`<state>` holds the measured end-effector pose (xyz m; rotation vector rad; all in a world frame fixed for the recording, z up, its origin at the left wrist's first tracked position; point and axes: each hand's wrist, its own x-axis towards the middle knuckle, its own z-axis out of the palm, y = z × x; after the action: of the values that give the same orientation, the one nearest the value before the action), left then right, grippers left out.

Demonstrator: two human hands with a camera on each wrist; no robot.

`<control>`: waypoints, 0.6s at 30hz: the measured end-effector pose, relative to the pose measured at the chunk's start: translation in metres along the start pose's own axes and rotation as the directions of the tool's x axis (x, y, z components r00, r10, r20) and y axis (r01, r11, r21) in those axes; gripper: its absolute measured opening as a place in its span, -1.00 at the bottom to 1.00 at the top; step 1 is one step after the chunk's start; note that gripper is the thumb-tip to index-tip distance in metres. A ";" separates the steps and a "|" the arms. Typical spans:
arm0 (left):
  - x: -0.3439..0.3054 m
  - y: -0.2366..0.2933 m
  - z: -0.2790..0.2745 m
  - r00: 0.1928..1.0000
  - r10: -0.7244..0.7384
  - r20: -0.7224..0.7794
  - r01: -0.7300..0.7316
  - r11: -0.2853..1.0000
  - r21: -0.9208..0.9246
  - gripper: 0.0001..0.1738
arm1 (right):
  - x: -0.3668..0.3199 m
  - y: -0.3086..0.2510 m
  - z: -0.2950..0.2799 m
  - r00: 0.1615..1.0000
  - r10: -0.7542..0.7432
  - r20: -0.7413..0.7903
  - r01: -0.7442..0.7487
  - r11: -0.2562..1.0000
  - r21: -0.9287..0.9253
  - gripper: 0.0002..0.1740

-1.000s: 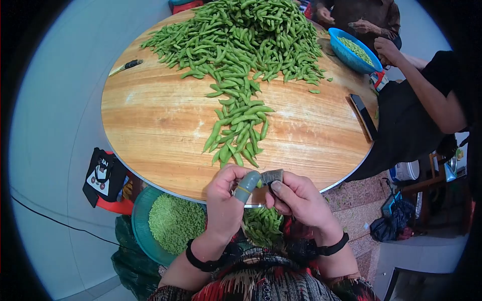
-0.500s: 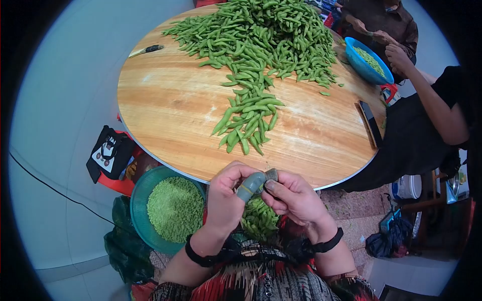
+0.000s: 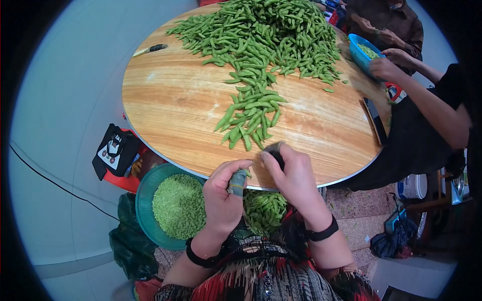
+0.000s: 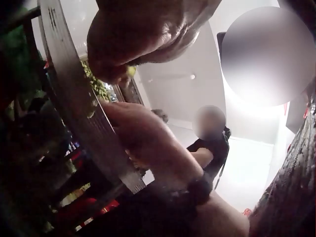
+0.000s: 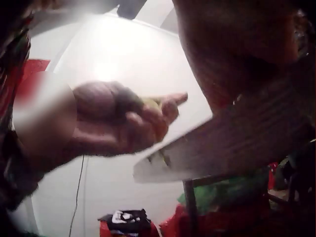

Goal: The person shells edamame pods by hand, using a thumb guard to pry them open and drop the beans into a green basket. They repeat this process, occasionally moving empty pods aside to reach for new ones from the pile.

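Note:
The left hand (image 3: 221, 200), its thumb in a grey cover (image 3: 237, 182), pinches a small green piece (image 3: 248, 173) above the table's near edge. That piece shows yellow-green in the left wrist view (image 4: 131, 71). Over the tabletop (image 3: 170, 110), the right hand (image 3: 298, 178) reaches to the near end of a trail of green pods (image 3: 251, 113), thumb and index finger apart; whether its fingertips touch a pod is unclear. A dark cover (image 3: 274, 149) is on one of its fingers. The trail runs back to a large pod heap (image 3: 276, 35).
A teal basket of shelled beans (image 3: 178, 205) stands below the table at left; more pods (image 3: 265, 210) lie below its near edge. A phone (image 3: 375, 120) lies at the right rim, near a blue bowl (image 3: 362, 56) and two other people. A brush-like tool (image 3: 150, 49) lies far left.
The two hands, together before, are now apart. My right hand has moved forward to the pods; my left has stayed near the table edge. At the right, a person's hands have moved to the blue bowl.

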<state>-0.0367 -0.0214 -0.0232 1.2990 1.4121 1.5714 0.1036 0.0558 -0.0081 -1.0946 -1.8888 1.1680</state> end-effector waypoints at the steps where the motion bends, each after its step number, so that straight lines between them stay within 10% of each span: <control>1: 0.000 0.002 -0.002 1.000 0.000 -0.002 0.000 1.000 0.001 -0.51 | 0.005 -0.005 0.000 0.994 -0.082 -0.072 0.053 0.938 -0.342 -0.79; 2: -0.001 0.008 -0.004 0.989 -0.073 0.126 0.075 0.997 -0.008 -0.46 | 0.010 -0.007 0.000 0.977 -0.184 -0.112 0.069 0.762 -0.644 -0.78; 4: -0.002 0.017 -0.005 0.957 -0.142 0.254 0.149 0.989 -0.007 -0.41 | 0.018 -0.001 0.000 0.982 -0.153 -0.107 0.044 0.747 -0.663 -0.74; 13: 0.016 0.017 0.003 0.932 0.259 0.255 -0.359 0.766 0.533 -0.59 | -0.011 -0.021 -0.027 0.997 0.008 0.080 0.002 0.991 -0.130 -0.77; 16: 0.015 0.005 0.006 0.932 0.298 0.208 -0.359 0.845 0.397 -0.64 | -0.014 -0.018 -0.029 0.993 0.120 0.004 -0.115 0.937 0.331 -0.80; 17: 0.012 0.001 0.008 0.991 -0.016 0.132 0.034 0.991 -0.133 -0.69 | -0.015 -0.014 -0.030 0.996 0.091 0.012 -0.090 0.960 0.266 -0.81; 18: 0.010 0.000 0.009 0.918 -0.321 0.233 0.395 0.684 -0.614 -0.74 | -0.017 -0.017 -0.031 0.996 0.094 0.013 -0.094 0.959 0.267 -0.81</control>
<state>-0.0317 -0.0089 -0.0217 0.6171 0.8414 1.4881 0.1318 0.0482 0.0175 -1.0410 -1.6348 1.4291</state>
